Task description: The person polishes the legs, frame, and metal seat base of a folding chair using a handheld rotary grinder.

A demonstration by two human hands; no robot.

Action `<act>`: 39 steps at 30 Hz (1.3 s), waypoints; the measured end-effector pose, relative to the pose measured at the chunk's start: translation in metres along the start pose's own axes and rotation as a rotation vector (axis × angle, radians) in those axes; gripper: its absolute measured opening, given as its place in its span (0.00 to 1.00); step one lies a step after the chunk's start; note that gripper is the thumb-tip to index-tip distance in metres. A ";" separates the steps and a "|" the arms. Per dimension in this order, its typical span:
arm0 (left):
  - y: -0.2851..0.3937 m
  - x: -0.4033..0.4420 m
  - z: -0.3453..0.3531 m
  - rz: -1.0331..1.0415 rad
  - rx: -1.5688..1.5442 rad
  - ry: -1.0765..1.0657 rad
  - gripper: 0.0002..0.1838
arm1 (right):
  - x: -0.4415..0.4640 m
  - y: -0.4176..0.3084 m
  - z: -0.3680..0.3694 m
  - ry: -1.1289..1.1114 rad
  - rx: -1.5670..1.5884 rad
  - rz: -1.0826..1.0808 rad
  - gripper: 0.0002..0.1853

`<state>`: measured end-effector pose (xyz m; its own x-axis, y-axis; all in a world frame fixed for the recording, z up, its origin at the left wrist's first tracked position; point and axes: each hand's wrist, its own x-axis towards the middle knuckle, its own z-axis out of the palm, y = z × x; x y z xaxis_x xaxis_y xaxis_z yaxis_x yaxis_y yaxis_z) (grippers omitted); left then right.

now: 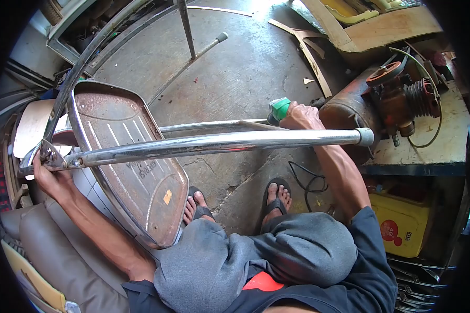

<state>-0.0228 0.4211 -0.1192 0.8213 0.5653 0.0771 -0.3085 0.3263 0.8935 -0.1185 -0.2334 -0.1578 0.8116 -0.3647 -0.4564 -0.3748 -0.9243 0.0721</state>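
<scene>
Rumpled trousers (203, 261), curved chrome tube (224, 143)

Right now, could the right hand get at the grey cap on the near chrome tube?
Probably, though not freely: the right hand is holding a green tool, and its forearm passes under the chrome tube. The grey cap itself looks uncovered and close by.

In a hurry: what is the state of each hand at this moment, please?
Left hand: holding the metal frame.
Right hand: closed, holding a green tool.
</scene>
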 end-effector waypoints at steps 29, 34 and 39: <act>0.025 -0.020 0.027 0.041 0.298 -0.024 0.12 | -0.060 -0.019 0.155 0.038 0.821 0.090 0.42; 0.027 -0.025 0.032 0.071 0.322 0.014 0.10 | -0.059 -0.013 0.163 0.090 0.829 0.127 0.41; 0.026 -0.023 0.036 0.068 0.333 -0.003 0.09 | -0.074 -0.015 0.151 -0.001 0.891 0.121 0.42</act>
<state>-0.0325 0.3893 -0.0818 0.8060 0.5747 0.1420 -0.1888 0.0222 0.9818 -0.2411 -0.1755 -0.2592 0.7438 -0.4536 -0.4909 -0.6665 -0.4493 -0.5949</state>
